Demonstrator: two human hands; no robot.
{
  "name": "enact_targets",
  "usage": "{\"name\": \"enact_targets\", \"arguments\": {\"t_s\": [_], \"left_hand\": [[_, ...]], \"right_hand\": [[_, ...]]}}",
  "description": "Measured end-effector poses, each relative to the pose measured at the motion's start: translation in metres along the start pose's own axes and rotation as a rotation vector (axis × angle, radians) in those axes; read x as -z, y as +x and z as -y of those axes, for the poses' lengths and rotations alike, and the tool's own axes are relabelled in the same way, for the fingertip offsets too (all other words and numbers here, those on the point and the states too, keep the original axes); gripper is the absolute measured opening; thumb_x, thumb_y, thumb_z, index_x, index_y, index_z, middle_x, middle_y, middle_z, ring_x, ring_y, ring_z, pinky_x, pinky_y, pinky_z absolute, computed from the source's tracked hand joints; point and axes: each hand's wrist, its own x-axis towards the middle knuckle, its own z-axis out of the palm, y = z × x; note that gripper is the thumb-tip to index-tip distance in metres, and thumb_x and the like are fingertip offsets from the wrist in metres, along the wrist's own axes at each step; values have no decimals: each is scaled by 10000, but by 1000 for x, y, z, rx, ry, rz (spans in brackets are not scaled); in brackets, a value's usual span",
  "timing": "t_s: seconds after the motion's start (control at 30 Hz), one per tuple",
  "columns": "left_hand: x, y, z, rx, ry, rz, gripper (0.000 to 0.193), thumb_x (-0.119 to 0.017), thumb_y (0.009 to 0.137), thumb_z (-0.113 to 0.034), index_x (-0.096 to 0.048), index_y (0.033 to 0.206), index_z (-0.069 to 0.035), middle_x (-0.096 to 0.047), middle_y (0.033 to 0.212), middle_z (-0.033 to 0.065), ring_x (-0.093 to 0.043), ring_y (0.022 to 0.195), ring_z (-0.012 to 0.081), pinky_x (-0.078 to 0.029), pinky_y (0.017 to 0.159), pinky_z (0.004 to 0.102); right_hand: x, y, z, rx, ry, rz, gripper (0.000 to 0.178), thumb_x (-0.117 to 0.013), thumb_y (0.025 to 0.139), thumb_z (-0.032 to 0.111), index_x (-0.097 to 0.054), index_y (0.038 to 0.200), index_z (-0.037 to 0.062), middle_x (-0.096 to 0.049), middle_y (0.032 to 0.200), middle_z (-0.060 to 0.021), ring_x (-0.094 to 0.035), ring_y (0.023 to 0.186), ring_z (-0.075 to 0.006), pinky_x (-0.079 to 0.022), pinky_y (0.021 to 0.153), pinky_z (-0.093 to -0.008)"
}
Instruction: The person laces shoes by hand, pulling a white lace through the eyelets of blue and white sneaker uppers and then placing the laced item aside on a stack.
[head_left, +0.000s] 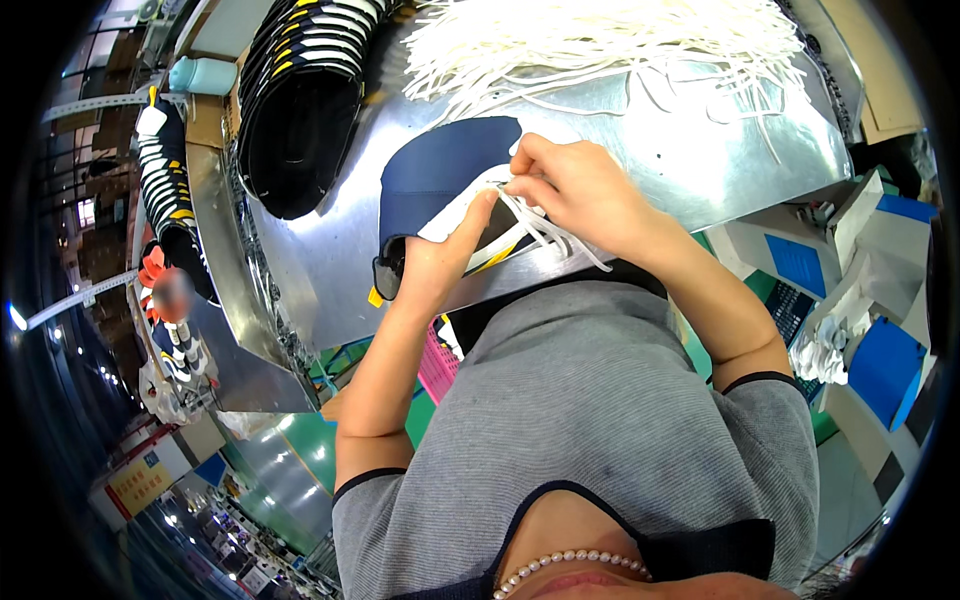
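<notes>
Head view: the left hand (435,262) and right hand (572,185) are pinching white laces (525,228) against the navy cap (440,175), fingers closed on them.

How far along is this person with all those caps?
A stack of black caps lies on the metal table; whether those are finished I cannot tell. In hand: the left hand steadies a navy cap while the right hand works white strips into it. A big pile of white strips remains.
</notes>
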Motion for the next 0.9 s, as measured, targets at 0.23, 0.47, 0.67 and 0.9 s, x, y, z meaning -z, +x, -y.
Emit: {"name": "enact_targets", "arguments": {"t_s": [0.23,0.47,0.67,0.9], "left_hand": [[-2,-7,2,51,-64,137,132,-590,952,-117,-632,871,-21,-608,739,7,-534,641,71,-414,587,243],[16,12,-15,367,-192,262,187,-685,915,-239,-663,871,-59,-586,737,-17,-510,699,70,-387,639,237],[15,22,-8,451,-10,63,441,-795,824,-146,-637,1218,-29,-666,1143,54,-615,1029,160,-483,918,296],[36,20,-11,558,-221,205,314,-769,821,-143,-663,1094,-29,-665,985,44,-586,858,126,-458,753,263]], "right_hand": [[-17,7,13,-65,-130,66,229,-644,925,178,-537,1032,6,-664,766,-192,-658,734,-371,-494,657,-439],[9,17,-11,-62,273,-104,203,-596,977,209,-604,1090,40,-651,769,-125,-635,710,-235,-487,658,-341],[-36,14,-21,50,134,-239,207,-595,985,212,-597,1121,56,-694,862,-144,-671,768,-281,-511,687,-366],[-41,24,-18,-1,-74,-299,191,-564,988,222,-578,1053,43,-705,868,-160,-683,782,-354,-525,677,-451]]}}
